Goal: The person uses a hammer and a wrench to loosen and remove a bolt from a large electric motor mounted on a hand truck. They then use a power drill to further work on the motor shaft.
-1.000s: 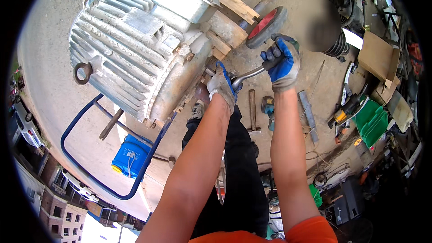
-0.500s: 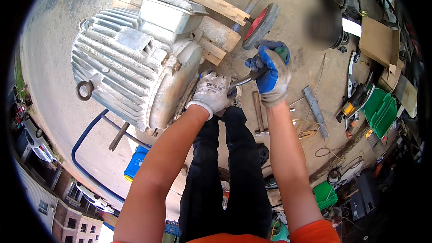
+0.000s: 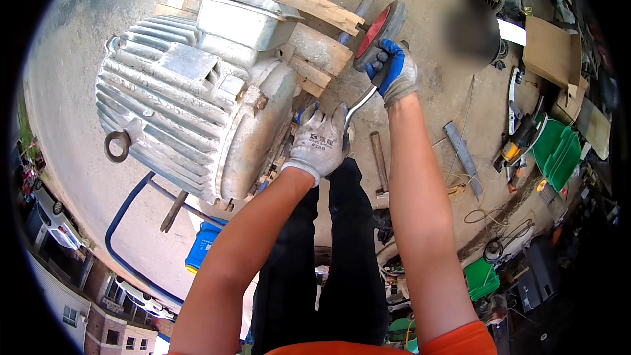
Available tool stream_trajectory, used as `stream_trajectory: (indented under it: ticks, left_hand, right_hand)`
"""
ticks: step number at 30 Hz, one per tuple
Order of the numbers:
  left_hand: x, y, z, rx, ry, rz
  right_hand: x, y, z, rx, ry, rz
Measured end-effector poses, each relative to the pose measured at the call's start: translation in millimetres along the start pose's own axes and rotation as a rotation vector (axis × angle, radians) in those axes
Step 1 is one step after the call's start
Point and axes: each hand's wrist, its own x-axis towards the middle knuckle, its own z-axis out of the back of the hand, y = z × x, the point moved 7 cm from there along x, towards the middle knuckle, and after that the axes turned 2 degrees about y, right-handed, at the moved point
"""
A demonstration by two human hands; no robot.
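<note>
My right hand [image 3: 394, 69], in a blue-and-grey glove, is closed round the dark grip of a curved steel wrench [image 3: 361, 100]. My gloved left hand [image 3: 315, 141], back upward with curled fingers, holds the wrench's lower end beside the right end of a silver-painted, finned electric motor [image 3: 167, 105]; what the wrench fits on is hidden under this hand. The motor has an eyebolt [image 3: 118, 146] on its left side and rests on wooden boards [image 3: 314, 49]. A wheel with a red hub [image 3: 378, 34] stands just beyond my right hand.
A hammer [image 3: 376, 158] and steel bar [image 3: 463, 158] lie on the concrete floor below. Cardboard boxes [image 3: 549, 49], a green bin [image 3: 555, 154], power tools and cables crowd the right. A blue tube frame [image 3: 115, 217] and blue container [image 3: 202, 246] are lower left, with parked cars [image 3: 58, 220] farther off.
My right hand has risen and shifted slightly left with the wrench grip, so the handle stands steeper. My left hand has turned back upward, staying beside the motor's right end.
</note>
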Motion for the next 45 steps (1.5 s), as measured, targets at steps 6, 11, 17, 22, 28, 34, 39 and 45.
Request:
stream_trajectory:
  ticks: [6, 11, 17, 22, 28, 34, 39, 45]
  left_hand:
    - [4, 7, 7, -0.119, 0.196, 0.005]
    - [1, 11, 5, -0.130, 0.144, -0.017]
    - [2, 3, 0, -0.058, 0.043, 0.054]
    - [8, 7, 1, -0.111, 0.211, 0.080]
    - [7, 10, 5, -0.147, 0.171, 0.064]
    - [10, 1, 8, -0.127, 0.138, 0.113]
    - [-1, -2, 15, -0.181, 0.049, 0.081]
    - [2, 12, 6, -0.230, 0.047, 0.126]
  right_hand:
    - [-124, 34, -47, -0.518, 0.304, 0.553]
    - [-148, 21, -21, -0.306, 0.314, 0.649]
    - [21, -8, 18, -0.051, 0.111, 0.041]
    - [-64, 22, -33, -0.084, 0.191, 0.217]
    - [-143, 22, -29, -0.237, 0.255, 0.573]
    - [37, -11, 17, -0.198, -0.087, -0.139]
    - [-65, 19, -27, -0.204, 0.267, 0.295]
    - [-94, 26, -42, -0.264, 0.326, 0.417]
